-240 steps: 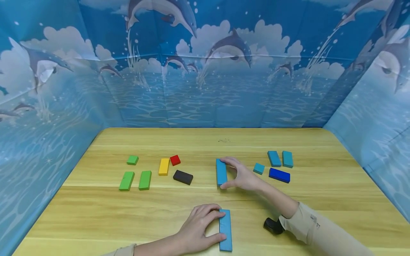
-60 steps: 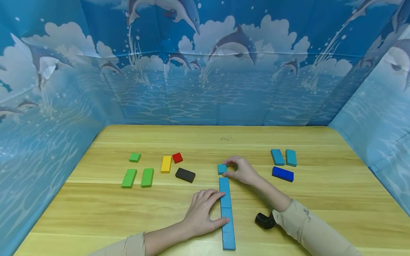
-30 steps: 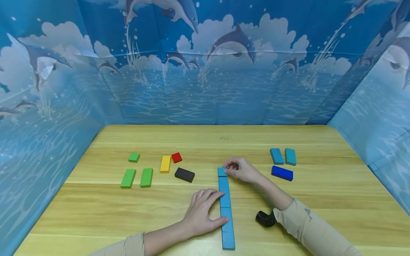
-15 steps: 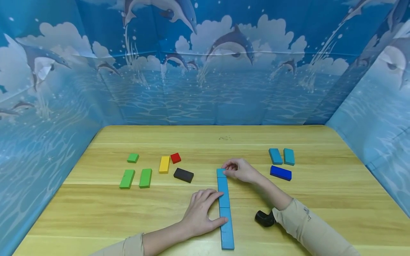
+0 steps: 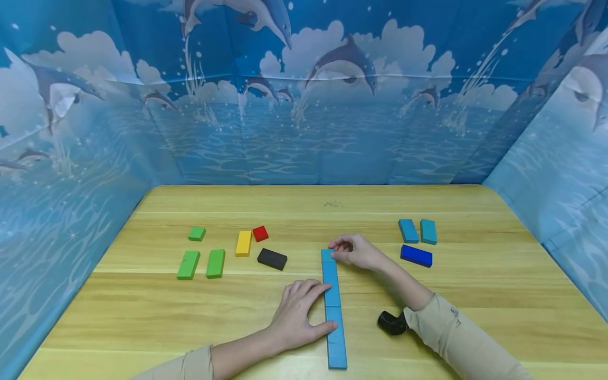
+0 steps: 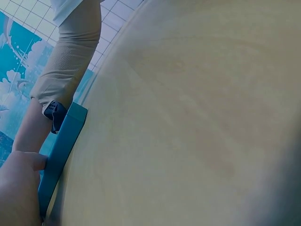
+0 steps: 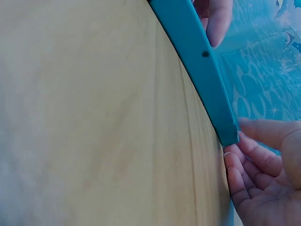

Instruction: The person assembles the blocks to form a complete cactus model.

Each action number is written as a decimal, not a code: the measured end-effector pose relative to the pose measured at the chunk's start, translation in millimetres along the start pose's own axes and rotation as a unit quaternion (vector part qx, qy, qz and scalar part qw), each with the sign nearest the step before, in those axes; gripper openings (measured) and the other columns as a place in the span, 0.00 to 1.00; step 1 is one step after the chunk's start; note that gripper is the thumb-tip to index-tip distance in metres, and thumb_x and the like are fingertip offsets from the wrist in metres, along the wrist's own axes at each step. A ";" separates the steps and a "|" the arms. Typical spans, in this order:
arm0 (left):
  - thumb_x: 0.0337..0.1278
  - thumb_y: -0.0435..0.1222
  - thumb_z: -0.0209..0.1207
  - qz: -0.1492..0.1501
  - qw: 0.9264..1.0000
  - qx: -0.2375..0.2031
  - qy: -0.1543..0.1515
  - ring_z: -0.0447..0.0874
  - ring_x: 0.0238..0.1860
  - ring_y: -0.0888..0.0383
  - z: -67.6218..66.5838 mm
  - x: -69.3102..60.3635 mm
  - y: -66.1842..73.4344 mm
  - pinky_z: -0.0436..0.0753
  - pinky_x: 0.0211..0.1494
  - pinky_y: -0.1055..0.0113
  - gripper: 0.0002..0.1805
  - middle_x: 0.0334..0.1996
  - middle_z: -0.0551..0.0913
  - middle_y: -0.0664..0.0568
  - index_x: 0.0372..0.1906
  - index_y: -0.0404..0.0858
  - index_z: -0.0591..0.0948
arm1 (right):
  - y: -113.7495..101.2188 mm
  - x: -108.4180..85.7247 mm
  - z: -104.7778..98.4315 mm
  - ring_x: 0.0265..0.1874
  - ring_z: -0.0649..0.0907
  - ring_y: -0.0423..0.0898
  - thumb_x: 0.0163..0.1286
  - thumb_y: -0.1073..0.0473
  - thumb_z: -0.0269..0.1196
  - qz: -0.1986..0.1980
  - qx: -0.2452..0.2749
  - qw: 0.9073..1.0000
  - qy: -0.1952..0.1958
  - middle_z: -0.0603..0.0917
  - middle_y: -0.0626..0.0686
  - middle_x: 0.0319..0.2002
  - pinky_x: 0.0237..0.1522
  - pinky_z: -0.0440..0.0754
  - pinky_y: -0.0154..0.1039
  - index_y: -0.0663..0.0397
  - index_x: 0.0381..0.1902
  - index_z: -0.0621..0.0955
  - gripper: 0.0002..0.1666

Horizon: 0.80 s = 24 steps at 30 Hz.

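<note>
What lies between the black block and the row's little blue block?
In the head view, only bare tabletop separates the black block from the little blue block.

Plain light blue colours the two long flat rectangular blocks (image 5: 336, 345) and the small square block (image 5: 326, 255); in the right wrist view, a blue face carries one dark spot. Of two short rectangular blocks, one (image 5: 408, 231) is medium blue, the other (image 5: 428, 232) nearer teal. A deep royal-blue oblong block (image 5: 416, 256), three bright green blocks (image 5: 216, 264), a yellow-orange rectangular block (image 5: 244, 244), a red squarish block (image 5: 260, 234) and a black oblong block (image 5: 272, 259) are unpatterned. The yellowish wood-grain tabletop (image 5: 142, 316) has lengthwise streaks; the blue sheet backdrop (image 5: 285, 142) shows grey-and-white dolphins, pale clouds and white ripples. The beige fabric right sleeve (image 5: 467, 340) bears dark marks.
</note>
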<state>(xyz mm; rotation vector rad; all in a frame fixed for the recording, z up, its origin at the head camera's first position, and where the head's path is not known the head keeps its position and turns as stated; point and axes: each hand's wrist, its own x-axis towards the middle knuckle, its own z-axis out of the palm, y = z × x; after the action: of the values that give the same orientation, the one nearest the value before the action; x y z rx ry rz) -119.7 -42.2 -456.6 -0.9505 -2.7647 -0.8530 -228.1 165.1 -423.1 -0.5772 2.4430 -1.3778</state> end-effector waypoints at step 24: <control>0.47 0.59 0.57 -0.002 1.000 -0.004 0.004 0.65 0.53 0.58 -0.6 -0.3 2.1 0.60 0.59 0.56 0.36 0.54 0.71 0.56 0.61 0.47 0.70 | 37.5 -84.5 -71.2 0.40 0.76 0.37 0.64 0.60 0.60 -0.026 -0.020 0.978 0.207 0.75 0.63 0.45 0.38 0.74 0.23 0.67 0.56 0.71 0.25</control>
<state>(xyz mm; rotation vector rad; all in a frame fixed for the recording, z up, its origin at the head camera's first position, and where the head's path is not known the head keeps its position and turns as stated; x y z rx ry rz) -118.3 -41.3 -455.1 -0.9413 -2.7600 -0.8670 -191.5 275.7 -415.5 -0.3964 2.7999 -1.6096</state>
